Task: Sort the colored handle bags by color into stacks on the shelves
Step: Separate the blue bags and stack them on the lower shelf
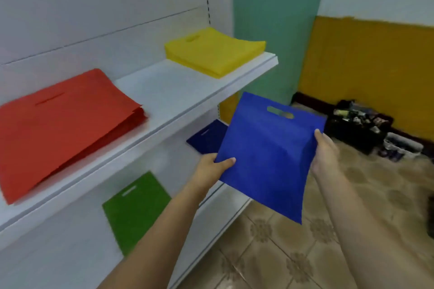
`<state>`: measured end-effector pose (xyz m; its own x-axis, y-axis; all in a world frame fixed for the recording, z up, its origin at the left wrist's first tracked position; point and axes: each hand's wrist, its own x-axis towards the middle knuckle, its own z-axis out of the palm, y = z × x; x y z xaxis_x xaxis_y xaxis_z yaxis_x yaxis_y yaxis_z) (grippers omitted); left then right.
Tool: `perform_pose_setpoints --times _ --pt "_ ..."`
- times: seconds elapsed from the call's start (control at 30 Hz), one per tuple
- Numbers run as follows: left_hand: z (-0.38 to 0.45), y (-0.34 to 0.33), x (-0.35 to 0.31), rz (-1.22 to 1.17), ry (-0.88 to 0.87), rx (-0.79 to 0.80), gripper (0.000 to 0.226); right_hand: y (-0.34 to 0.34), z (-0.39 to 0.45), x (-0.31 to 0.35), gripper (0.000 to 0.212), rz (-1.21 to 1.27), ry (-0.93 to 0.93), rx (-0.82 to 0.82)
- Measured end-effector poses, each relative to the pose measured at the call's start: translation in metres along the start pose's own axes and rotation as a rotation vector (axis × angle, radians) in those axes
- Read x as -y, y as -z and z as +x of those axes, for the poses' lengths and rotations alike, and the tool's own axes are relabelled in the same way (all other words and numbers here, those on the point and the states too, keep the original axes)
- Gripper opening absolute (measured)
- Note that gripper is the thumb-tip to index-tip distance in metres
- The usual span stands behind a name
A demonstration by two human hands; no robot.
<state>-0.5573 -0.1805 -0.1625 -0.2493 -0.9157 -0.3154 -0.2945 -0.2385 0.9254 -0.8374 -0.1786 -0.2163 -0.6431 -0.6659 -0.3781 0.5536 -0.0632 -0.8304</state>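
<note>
A blue handle bag (267,155) is held flat in the air in front of the shelves, its handle slot pointing away from me. My left hand (213,166) pinches its left edge, thumb on top. My right hand (325,152) grips its right edge. On the upper shelf (178,91) lie a red stack (61,124) at the left and a yellow stack (213,50) at the right. On the lower shelf (211,213) lie a green bag (136,209) and a dark blue bag (207,136), partly hidden behind the held bag.
The white shelf unit fills the left half of the view. A green pillar (277,26) stands behind it. On the tiled floor (281,241) by the yellow wall sit a black box of small items (359,122) and a white tub (402,146).
</note>
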Motion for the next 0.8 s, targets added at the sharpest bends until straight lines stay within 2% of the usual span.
perform_pose_setpoints --times 0.07,0.13,0.33,0.43,0.6,0.67,0.8 --pt "0.027 -0.024 0.018 -0.034 0.098 -0.028 0.007 0.022 0.032 -0.009 0.029 -0.125 -0.037 0.038" --pt "0.051 -0.042 0.039 -0.016 0.183 -0.029 0.007 0.033 0.05 -0.015 0.021 -0.291 -0.036 0.073" --pt "0.097 -0.058 0.097 -0.153 0.48 -0.055 0.015 0.025 0.116 -0.034 0.013 -0.732 -0.029 0.195" --pt "0.115 -0.049 0.121 -0.252 0.554 -0.048 0.024 0.003 0.154 -0.051 0.018 -0.865 -0.033 0.235" --pt "0.168 -0.03 0.157 -0.386 0.631 -0.103 0.026 -0.052 0.227 -0.103 0.035 -1.163 -0.003 0.359" --pt "0.193 -0.026 0.17 -0.407 0.669 -0.13 0.025 -0.081 0.239 -0.116 0.032 -1.279 0.042 0.4" --pt "0.231 -0.023 0.188 -0.432 0.707 -0.181 0.025 -0.14 0.273 -0.141 0.011 -1.277 -0.056 0.526"
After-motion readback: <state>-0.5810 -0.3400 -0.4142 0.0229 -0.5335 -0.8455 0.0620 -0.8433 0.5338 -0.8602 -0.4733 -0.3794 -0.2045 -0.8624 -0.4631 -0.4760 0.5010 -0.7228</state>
